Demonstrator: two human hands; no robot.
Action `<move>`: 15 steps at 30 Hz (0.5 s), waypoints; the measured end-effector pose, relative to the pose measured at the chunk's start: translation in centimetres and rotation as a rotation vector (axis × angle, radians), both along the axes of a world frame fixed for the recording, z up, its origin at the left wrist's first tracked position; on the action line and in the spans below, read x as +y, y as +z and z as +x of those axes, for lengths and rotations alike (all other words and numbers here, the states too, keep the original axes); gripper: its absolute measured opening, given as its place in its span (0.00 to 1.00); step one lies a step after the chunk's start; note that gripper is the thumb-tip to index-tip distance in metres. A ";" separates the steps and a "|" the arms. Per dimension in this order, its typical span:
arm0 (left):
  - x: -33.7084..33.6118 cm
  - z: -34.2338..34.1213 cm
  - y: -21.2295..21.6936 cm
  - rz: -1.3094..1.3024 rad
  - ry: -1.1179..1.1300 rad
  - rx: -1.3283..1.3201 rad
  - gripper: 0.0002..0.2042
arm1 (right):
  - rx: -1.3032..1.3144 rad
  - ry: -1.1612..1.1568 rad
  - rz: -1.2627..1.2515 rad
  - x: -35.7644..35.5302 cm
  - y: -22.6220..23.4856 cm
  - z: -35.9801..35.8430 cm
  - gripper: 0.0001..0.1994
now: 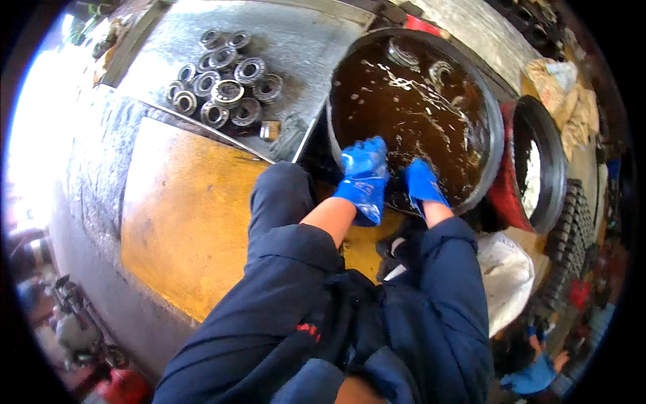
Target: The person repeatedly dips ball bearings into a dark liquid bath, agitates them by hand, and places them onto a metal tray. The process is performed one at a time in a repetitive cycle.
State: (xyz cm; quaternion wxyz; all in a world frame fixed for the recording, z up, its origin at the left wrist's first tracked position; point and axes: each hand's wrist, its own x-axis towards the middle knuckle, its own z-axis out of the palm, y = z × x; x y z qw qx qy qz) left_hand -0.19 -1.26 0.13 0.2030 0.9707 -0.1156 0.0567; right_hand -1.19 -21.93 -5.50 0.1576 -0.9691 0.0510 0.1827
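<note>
Both hands wear blue rubber gloves at the near side of a large round drum (331,121) of dark brown liquid (404,101). My left hand (365,176) is just above the liquid inside the near left rim, its fingers curled closed; what they hold, if anything, is hidden. To its right, my right hand (422,183) reaches down into the drum, its fingers hidden by the liquid and the glove. Two ring-shaped bearings, a left one (402,54) and a right one (441,75), show at the drum's far side.
Left of the drum, several metal bearings (227,93) lie heaped on a grey metal sheet (296,40), beside a dark rag (291,137). A yellow board (188,215) lies nearer me. Right of the drum are a red drum (511,175) and a white sack (505,276). Another person (535,374) is at lower right.
</note>
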 end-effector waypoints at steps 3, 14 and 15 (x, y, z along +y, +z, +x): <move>1.8 -0.1 0.5 0.002 0.052 0.101 0.19 | 0.154 0.196 -0.166 5.6 2.1 2.4 0.20; 0.8 -0.2 1.1 -0.032 0.041 0.036 0.20 | 0.175 0.083 0.138 -0.8 -2.4 1.5 0.21; 1.5 -0.4 0.5 -0.054 0.059 -0.042 0.18 | 0.245 -0.262 0.056 2.3 -0.5 2.4 0.21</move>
